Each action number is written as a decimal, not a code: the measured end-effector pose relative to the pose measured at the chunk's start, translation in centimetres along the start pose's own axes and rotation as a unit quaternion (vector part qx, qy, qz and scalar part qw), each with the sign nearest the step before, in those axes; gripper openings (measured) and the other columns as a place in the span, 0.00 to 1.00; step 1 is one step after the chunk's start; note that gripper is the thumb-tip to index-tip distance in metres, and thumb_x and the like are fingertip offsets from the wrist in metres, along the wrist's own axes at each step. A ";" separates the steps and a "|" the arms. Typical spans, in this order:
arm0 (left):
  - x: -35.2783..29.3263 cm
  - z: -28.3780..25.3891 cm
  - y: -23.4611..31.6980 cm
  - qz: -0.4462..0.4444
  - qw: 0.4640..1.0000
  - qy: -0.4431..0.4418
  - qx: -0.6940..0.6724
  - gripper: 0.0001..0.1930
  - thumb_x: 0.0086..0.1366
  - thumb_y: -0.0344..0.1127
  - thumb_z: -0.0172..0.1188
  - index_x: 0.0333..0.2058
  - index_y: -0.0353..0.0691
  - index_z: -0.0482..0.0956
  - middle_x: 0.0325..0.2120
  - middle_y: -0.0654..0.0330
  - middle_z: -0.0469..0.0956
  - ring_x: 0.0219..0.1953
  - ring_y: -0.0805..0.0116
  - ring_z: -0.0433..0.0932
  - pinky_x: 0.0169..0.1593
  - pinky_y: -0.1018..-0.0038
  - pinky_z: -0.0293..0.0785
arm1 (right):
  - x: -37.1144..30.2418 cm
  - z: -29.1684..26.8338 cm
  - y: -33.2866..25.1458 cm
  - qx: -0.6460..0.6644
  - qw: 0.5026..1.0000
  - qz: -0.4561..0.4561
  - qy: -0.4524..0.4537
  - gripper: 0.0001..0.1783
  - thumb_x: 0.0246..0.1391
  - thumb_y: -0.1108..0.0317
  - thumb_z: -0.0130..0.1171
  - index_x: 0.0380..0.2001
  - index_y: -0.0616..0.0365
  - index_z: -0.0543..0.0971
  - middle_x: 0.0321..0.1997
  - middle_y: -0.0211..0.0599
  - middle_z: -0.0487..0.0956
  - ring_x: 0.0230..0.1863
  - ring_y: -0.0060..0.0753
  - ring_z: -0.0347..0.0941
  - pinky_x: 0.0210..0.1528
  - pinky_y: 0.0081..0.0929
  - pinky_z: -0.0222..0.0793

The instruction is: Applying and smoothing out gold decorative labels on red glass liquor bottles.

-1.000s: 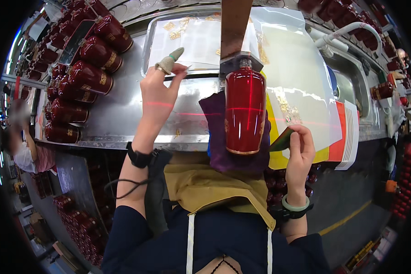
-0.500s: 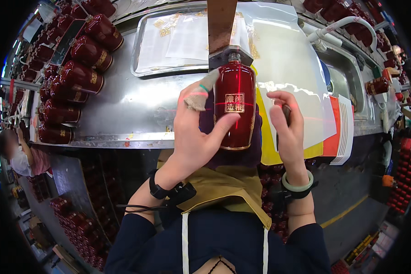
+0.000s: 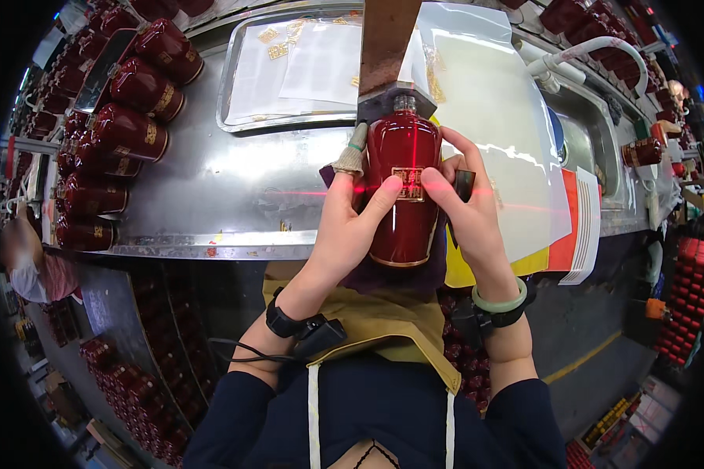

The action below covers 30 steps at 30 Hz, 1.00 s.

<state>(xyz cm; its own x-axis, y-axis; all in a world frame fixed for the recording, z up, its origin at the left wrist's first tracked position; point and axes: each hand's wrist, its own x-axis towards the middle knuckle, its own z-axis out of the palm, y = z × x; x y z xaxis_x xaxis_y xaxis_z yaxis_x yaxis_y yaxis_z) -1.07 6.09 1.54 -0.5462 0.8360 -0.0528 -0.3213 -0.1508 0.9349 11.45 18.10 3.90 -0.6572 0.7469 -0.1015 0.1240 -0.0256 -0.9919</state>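
A glossy dark red bottle (image 3: 400, 234) with a clear glass neck lies in the middle, its neck against the dark rest of a brown upright bar (image 3: 386, 47). A gold square label (image 3: 407, 184) sits on its front, under crossing red laser lines. My left hand (image 3: 347, 223), with cloth finger covers, grips the bottle's left side, its thumb at the label's left edge. My right hand (image 3: 475, 223) closes on the right side, its thumb at the label's right edge. A small black piece (image 3: 464, 185) is tucked in the right hand; its kind is unclear.
Several red bottles (image 3: 131, 133) lie at the left of the metal table (image 3: 235, 184). A tray (image 3: 225, 109) with white sheets and gold labels stands at the back. Plastic sheets (image 3: 508, 141) lie at the right, beside a sink (image 3: 602, 148) with a white pipe. Another person is at far left.
My right hand has moved left onto the bottle, its thumb now at the label. The left thumb has shifted up to the label's edge. The bottle has moved slightly nearer to me.
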 end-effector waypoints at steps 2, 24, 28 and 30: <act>0.0 0.3 0.2 -0.013 1.000 0.005 -0.008 0.38 0.75 0.35 0.60 0.75 0.31 0.49 0.66 0.50 0.68 0.64 0.66 0.71 0.67 0.68 0.69 | 0.0 0.0 0.0 -0.026 1.000 -0.009 0.003 0.36 0.60 0.63 0.71 0.67 0.62 0.67 0.31 0.19 0.62 0.33 0.13 0.58 0.38 0.15 0.57; -0.2 0.8 0.8 -0.029 0.998 0.048 -0.023 0.31 0.77 0.35 0.57 0.72 0.30 0.58 0.63 0.50 0.72 0.62 0.67 0.73 0.66 0.68 0.69 | -0.3 0.1 -0.1 0.034 0.999 0.017 0.002 0.36 0.60 0.65 0.71 0.68 0.59 0.67 0.34 0.20 0.62 0.36 0.13 0.60 0.42 0.13 0.59; 0.0 0.7 1.0 -0.040 0.994 0.046 -0.087 0.29 0.81 0.42 0.50 0.70 0.29 0.59 0.61 0.51 0.74 0.61 0.68 0.74 0.65 0.69 0.71 | -0.3 0.2 -0.3 0.043 0.999 0.024 0.007 0.34 0.63 0.65 0.69 0.68 0.59 0.68 0.34 0.20 0.63 0.36 0.12 0.60 0.41 0.13 0.58; -0.1 -0.4 1.1 -0.070 0.994 0.030 -0.075 0.30 0.82 0.47 0.44 0.72 0.31 0.57 0.65 0.50 0.70 0.65 0.65 0.71 0.68 0.66 0.66 | -0.1 -0.3 -0.6 0.080 0.995 0.057 -0.004 0.30 0.66 0.65 0.64 0.68 0.59 0.69 0.33 0.18 0.66 0.34 0.11 0.61 0.39 0.13 0.58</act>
<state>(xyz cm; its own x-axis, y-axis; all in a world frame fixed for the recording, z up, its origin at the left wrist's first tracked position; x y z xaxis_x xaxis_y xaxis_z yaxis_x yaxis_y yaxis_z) -1.68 5.66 2.46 -0.5316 0.8222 -0.2036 -0.5071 -0.1164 0.8540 11.65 18.27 4.48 -0.6510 0.7285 -0.2131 0.0782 -0.2149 -0.9735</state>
